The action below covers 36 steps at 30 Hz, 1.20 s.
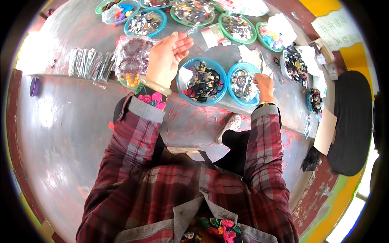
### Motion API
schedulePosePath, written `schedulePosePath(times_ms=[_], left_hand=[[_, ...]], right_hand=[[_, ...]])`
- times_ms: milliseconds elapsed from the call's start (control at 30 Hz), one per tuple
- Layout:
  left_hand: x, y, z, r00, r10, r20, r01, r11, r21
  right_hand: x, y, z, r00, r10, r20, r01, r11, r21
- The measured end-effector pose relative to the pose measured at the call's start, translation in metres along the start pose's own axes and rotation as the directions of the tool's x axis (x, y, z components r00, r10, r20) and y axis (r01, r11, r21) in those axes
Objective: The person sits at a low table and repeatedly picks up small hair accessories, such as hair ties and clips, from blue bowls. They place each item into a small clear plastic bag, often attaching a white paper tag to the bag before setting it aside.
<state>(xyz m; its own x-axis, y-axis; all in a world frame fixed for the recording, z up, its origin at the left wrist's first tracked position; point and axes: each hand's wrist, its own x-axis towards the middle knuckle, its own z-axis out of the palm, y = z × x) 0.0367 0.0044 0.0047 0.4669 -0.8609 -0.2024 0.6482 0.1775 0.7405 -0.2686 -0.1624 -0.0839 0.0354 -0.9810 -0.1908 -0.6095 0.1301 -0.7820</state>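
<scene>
My left hand (167, 54) is raised with its palm turned up and its fingers loosely bent apart; nothing shows in it. It is beside a plastic bag of dark red beaded strings (131, 52). Before me, a blue bowl (223, 90) is heaped with dark cords and small trinkets (202, 83). To its right, a smaller blue bowl (231, 91) contains pale and dark small pieces (243, 86). My right hand (264, 86) is at this bowl's right rim, fingers pinched together. Whatever they pinch is too small or hidden to name.
Along the far side stand green and blue bowls (259, 38) of trinkets. Thin packaged sticks (91, 62) lie at the left, near a purple cup (35, 86). On the right are scissors (276, 61), a white box of trinkets (295, 67) and a black padded seat (349, 121).
</scene>
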Motion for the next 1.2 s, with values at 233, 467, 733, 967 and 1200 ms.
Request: schedulePosePath(times_ms=[233, 467, 733, 967, 1200], left_hand=[[0.002, 0.019, -0.011, 0.991, 0.102, -0.090, -0.113, 0.985, -0.129], [0.002, 0.011, -0.016, 0.990, 0.077, -0.115, -0.097, 0.979, -0.181], [-0.001, 0.015, -0.020, 0.992, 0.059, -0.110, -0.077, 0.983, -0.170], [-0.002, 0.015, -0.018, 0.996, 0.042, -0.076, -0.055, 0.982, -0.180], [0.000, 0.009, -0.019, 0.999, 0.023, -0.043, -0.030, 0.982, -0.184]], right_hand=[[-0.026, -0.005, 0.095, 0.915, -0.237, 0.328, 0.280, 0.956, -0.090], [-0.108, -0.045, 0.184, 0.773, -0.300, 0.559, 0.453, 0.878, -0.155], [-0.113, -0.068, 0.193, 0.671, -0.347, 0.655, 0.663, 0.676, -0.321], [-0.095, -0.040, 0.217, 0.823, -0.240, 0.515, 0.462, 0.810, -0.361], [-0.108, -0.039, 0.226, 0.814, -0.285, 0.506, 0.502, 0.783, -0.367]])
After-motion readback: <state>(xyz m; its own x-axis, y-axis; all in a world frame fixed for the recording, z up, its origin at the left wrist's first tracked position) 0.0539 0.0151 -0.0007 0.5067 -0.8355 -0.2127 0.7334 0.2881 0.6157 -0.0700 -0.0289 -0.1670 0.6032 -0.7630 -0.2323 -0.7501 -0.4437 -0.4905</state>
